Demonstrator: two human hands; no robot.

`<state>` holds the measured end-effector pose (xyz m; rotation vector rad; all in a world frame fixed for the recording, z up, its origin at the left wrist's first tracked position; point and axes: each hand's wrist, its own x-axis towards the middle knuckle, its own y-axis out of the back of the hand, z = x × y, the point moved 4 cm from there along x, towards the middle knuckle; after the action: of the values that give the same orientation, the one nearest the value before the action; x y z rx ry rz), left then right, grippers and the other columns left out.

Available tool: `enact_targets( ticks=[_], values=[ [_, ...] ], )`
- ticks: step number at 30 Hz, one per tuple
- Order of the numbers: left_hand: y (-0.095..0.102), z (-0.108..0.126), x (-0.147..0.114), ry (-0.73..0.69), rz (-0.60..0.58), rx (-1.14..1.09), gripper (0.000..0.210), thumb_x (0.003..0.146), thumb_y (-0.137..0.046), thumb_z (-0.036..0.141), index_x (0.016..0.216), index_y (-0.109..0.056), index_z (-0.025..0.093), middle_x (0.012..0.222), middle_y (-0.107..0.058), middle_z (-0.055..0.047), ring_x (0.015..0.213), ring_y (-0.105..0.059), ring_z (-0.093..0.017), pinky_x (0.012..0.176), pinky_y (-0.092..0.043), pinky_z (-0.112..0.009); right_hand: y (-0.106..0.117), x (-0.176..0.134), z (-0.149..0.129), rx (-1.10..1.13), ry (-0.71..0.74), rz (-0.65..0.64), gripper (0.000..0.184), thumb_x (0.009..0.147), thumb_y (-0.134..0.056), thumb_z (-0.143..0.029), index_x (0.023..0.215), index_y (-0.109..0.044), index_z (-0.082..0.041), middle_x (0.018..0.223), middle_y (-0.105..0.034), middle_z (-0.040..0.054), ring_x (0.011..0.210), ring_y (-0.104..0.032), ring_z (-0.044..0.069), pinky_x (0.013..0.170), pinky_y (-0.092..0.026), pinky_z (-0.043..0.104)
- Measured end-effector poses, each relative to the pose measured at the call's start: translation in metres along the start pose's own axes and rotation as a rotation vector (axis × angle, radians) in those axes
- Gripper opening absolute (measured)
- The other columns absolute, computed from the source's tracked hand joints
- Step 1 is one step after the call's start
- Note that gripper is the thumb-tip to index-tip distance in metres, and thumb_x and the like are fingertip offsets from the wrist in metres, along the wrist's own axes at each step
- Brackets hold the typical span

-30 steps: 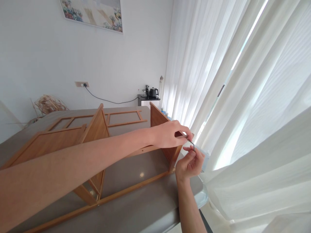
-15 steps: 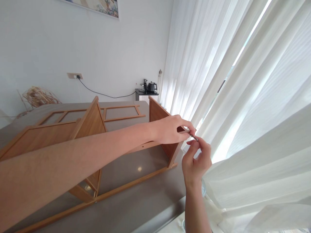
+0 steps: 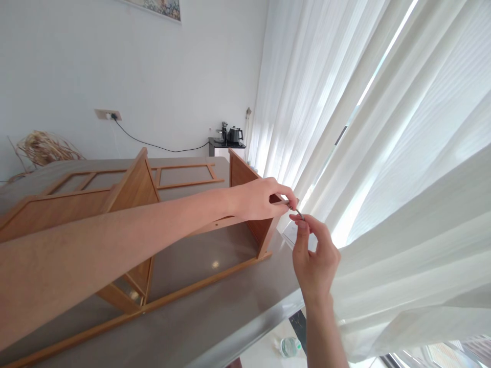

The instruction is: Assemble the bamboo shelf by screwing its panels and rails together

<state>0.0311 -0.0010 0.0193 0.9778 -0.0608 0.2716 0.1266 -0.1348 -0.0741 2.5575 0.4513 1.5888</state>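
Observation:
My left hand (image 3: 261,198) reaches across from the left, its thumb and index finger pinched at the end of a wooden rail. Between those fingertips sits a small dark screw (image 3: 290,207), mostly hidden. My right hand (image 3: 316,250) grips a thin metal hex key (image 3: 300,213) between thumb and fingers. The key's far tip meets the screw at my left fingertips. Both hands are over the right end panel (image 3: 245,174) of a partly assembled wooden shelf frame, which lies on its side. A slanted middle panel (image 3: 132,186) stands farther left.
The frame rests on a grey-covered table (image 3: 245,291). White curtains (image 3: 383,179) hang close on the right. A black kettle (image 3: 234,135) stands on a small cabinet at the back. A plastic bottle (image 3: 289,347) is below the table's near edge. Dried stalks (image 3: 48,148) lie at far left.
My right hand has swung slightly down and right around the screw, with the hex key now at a different angle. The left hand keeps its pinch. The whole view has shifted a little.

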Motion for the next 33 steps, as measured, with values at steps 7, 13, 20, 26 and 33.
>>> enact_targets(
  ticks=[7,13,20,26,33],
  values=[
    [-0.001,-0.001,0.003,-0.021,0.026,0.017,0.023,0.088,-0.056,0.030,0.103,-0.072,0.025,0.084,-0.058,-0.002,0.072,-0.051,-0.014,0.068,-0.043,-0.026,-0.009,-0.005,0.005,0.042,-0.077,-0.084,0.018,0.101,-0.050,-0.025,0.109,-0.065,-0.024,0.101,-0.074,0.0023,0.092,-0.068,0.016,0.077,-0.053,0.028],
    [-0.001,0.001,0.003,-0.037,0.030,0.007,0.023,0.087,-0.056,0.028,0.102,-0.073,0.024,0.078,-0.056,-0.001,0.071,-0.049,-0.014,0.068,-0.041,-0.025,-0.009,-0.003,0.011,0.076,-0.116,-0.088,0.018,0.101,-0.050,-0.028,0.109,-0.065,-0.024,0.100,-0.074,0.0033,0.092,-0.069,0.017,0.075,-0.052,0.028],
    [-0.001,-0.001,0.003,-0.030,0.041,-0.002,0.024,0.086,-0.058,0.030,0.104,-0.073,0.025,0.080,-0.058,-0.001,0.069,-0.049,-0.014,0.067,-0.041,-0.025,-0.005,-0.001,0.010,0.049,-0.100,-0.113,0.018,0.101,-0.051,-0.028,0.109,-0.066,-0.024,0.102,-0.075,0.0019,0.089,-0.069,0.016,0.075,-0.053,0.028],
    [-0.002,-0.003,0.002,-0.020,0.008,-0.018,0.025,0.089,-0.055,0.032,0.106,-0.072,0.027,0.085,-0.060,-0.002,0.073,-0.050,-0.015,0.067,-0.042,-0.026,-0.001,0.003,0.011,-0.033,-0.025,-0.113,0.019,0.101,-0.050,-0.028,0.110,-0.066,-0.024,0.099,-0.075,0.0024,0.084,-0.068,0.016,0.073,-0.053,0.027],
    [-0.001,-0.005,0.003,-0.016,0.030,-0.010,0.024,0.087,-0.057,0.031,0.105,-0.073,0.027,0.084,-0.060,-0.002,0.070,-0.048,-0.014,0.067,-0.042,-0.027,0.003,0.009,0.010,-0.095,0.106,-0.162,0.022,0.102,-0.048,-0.024,0.112,-0.066,-0.024,0.094,-0.072,0.0028,0.083,-0.068,0.015,0.073,-0.054,0.028]
  ],
)
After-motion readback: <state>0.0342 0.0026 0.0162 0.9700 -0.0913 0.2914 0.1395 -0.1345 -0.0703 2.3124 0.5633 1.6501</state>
